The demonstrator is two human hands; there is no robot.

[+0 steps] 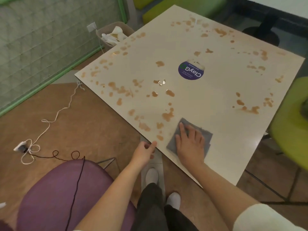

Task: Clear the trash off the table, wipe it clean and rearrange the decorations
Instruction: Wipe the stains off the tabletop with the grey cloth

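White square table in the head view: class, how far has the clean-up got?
Done: no trash lies on the white square table; crumpled paper sits in the bin. In hand: the right hand presses a grey cloth flat by the near edge; the left hand holds that edge. Left: brown spill stains almost everywhere; no decorations visible.

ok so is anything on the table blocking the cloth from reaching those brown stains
Nothing visible does. The right hand presses the grey cloth flat on the table, and the nearest brown stains lie just beyond it. Only a flat round sticker sits farther in.
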